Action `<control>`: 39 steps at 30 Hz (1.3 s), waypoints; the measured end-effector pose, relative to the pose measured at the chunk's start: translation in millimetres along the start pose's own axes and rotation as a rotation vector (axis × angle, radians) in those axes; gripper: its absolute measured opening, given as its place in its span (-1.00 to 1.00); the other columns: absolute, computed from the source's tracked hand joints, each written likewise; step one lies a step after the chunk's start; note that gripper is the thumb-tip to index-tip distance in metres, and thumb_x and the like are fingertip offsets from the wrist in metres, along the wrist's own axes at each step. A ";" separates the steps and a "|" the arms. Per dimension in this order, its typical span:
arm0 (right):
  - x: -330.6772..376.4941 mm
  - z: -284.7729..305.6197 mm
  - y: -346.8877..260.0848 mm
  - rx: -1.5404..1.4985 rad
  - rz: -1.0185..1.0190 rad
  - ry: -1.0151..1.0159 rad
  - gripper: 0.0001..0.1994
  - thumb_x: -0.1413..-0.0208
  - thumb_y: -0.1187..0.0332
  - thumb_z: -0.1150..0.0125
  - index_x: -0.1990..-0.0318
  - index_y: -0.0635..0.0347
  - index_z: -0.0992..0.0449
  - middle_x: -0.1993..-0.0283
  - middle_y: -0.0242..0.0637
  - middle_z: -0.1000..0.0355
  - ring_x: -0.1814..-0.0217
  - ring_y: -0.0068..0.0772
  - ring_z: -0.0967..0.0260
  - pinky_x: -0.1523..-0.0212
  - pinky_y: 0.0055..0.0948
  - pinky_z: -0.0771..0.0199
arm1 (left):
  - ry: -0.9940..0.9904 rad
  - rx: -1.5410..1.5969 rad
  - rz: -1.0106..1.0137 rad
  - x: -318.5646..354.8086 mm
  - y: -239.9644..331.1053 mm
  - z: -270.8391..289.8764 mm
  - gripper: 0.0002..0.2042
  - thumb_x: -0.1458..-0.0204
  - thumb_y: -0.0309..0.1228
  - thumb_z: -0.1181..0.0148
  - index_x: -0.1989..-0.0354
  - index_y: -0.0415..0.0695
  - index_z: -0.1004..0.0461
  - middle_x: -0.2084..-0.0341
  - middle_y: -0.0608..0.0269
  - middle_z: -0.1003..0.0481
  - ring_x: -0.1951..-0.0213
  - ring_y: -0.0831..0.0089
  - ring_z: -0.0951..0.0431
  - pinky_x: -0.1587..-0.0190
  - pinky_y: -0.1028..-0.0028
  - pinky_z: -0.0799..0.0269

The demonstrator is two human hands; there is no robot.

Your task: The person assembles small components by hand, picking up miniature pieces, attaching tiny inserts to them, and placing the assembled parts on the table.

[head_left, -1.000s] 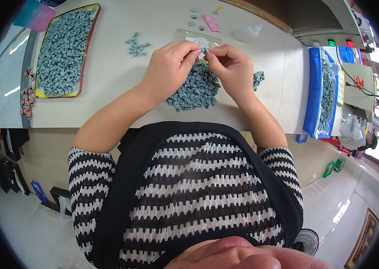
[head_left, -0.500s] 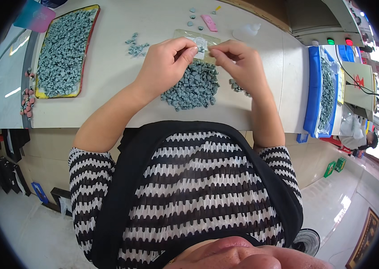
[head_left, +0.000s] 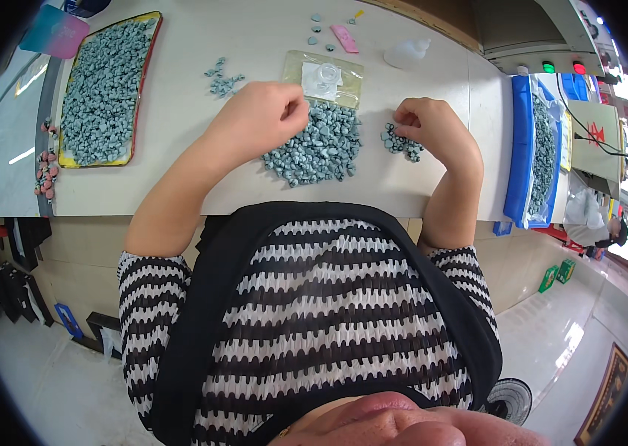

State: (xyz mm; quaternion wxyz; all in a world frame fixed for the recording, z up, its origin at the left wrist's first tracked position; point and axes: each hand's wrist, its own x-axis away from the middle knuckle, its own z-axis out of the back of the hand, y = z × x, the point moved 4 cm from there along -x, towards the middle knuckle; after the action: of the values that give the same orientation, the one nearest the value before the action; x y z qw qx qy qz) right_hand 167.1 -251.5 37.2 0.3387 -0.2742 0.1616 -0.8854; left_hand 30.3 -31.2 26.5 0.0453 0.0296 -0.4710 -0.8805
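Many grey-green pieces (head_left: pixel 321 149) lie heaped toward the worktop's (head_left: pixel 169 104) near edge, beside the curled left hand (head_left: pixel 269 115); rightward, a small cluster (head_left: pixel 403 148) meets the right hand (head_left: pixel 433 125), fingertips down — either grip's contents I can't tell — little seems done, much left.

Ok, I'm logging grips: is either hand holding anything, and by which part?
It can't be told: the left hand curls at the large grey-green pile, the right hand is at the small pile, and nothing gripped shows clearly.
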 end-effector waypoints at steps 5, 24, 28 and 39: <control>0.5 -2.9 -1.6 0.014 -0.001 -0.002 -0.86 0.10 0.55 -0.28 0.32 0.35 -0.55 0.42 -0.10 -0.54 0.37 -0.23 -0.52 0.30 -0.38 -0.49 | -0.203 -0.255 0.035 -2.3 3.9 3.5 -0.76 -0.08 -0.30 -0.14 0.49 -0.25 -0.45 0.58 -0.01 -0.47 0.49 0.05 -0.48 0.39 0.22 -0.38; -4.5 4.4 -20.7 -0.149 0.220 0.317 -0.83 -0.11 0.51 -0.14 0.15 0.32 -0.55 0.27 -0.21 -0.51 0.28 -0.41 -0.52 0.21 -0.49 -0.50 | 0.312 -0.677 0.036 -3.0 -36.7 29.4 -0.82 0.11 -0.66 -0.09 0.28 -0.29 -0.41 0.41 -0.03 -0.43 0.27 -0.01 -0.46 0.17 0.14 -0.39; -8.2 -4.9 -32.2 -0.326 0.220 0.287 -0.84 -0.10 0.49 -0.16 0.16 0.30 -0.54 0.28 -0.10 -0.53 0.31 -0.30 -0.53 0.27 -0.43 -0.50 | 0.377 -0.494 -0.047 -6.5 -27.9 26.8 -0.81 0.07 -0.61 -0.14 0.23 -0.25 -0.43 0.39 0.02 -0.50 0.33 0.08 -0.51 0.25 0.24 -0.43; -6.7 -21.0 -68.2 -0.304 0.576 0.451 -0.83 -0.04 0.54 -0.25 0.18 0.21 -0.60 0.34 -0.26 -0.51 0.34 -0.32 -0.47 0.32 -0.45 -0.48 | 0.181 0.209 0.040 -1.9 5.1 -3.6 -0.84 -0.12 -0.46 -0.19 0.18 -0.24 -0.55 0.39 0.27 -0.57 0.39 0.58 -0.51 0.27 0.56 -0.43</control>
State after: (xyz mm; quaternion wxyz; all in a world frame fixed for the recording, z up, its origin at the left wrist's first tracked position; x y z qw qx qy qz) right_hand 124.0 -195.7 50.1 0.4849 -0.0634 0.4315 -0.7581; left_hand 32.8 -36.8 28.8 0.1018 0.1042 -0.5545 -0.8193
